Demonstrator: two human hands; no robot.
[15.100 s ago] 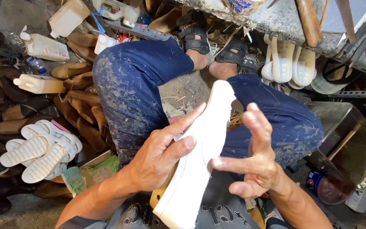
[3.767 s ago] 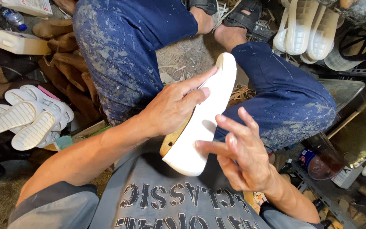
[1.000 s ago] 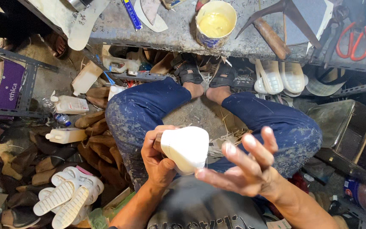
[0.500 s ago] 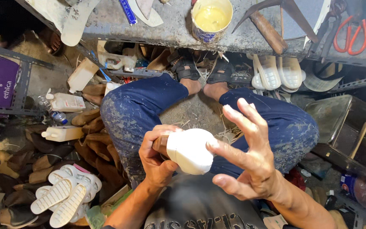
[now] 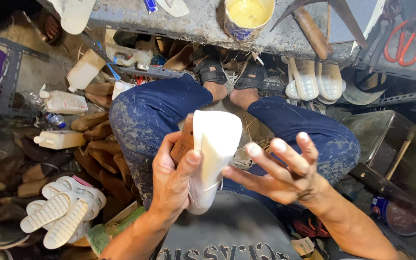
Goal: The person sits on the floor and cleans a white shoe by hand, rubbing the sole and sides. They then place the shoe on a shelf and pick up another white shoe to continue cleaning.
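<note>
The person sat with knees apart in paint-spattered dark blue trousers [image 5: 155, 110], feet in black sandals [image 5: 210, 67] tucked under the edge of a grimy grey desk [image 5: 198, 24]. The left hand [image 5: 172, 180] held a white, smooth-soled shoe [image 5: 213, 154] upright above the lap, its pale sole facing the camera and a strip of tan upper showing along its left edge. The left fingers [image 5: 188, 166] were wrapped around the shoe, thumb pressed across the sole and the others curled behind it. The right hand [image 5: 285, 173] hovered just beside the shoe, palm up, its fingers [image 5: 266, 154] spread and released, grasping nothing; the tip of one finger lay very near the shoe's right edge, though whether it touched could not be told.

On the desk stood a round tin of yellow glue [image 5: 249, 17], and near it a wooden-handled hammer [image 5: 314, 31] and red-handled scissors [image 5: 403, 36]. Under the desk leaned several white ridged soles [image 5: 314, 79]. On the floor to the person's left lay a pair of white shoes with ribbed soles [image 5: 61, 216], brown leather shoe pieces [image 5: 97, 132] and cream plastic bottles [image 5: 61, 139].
</note>
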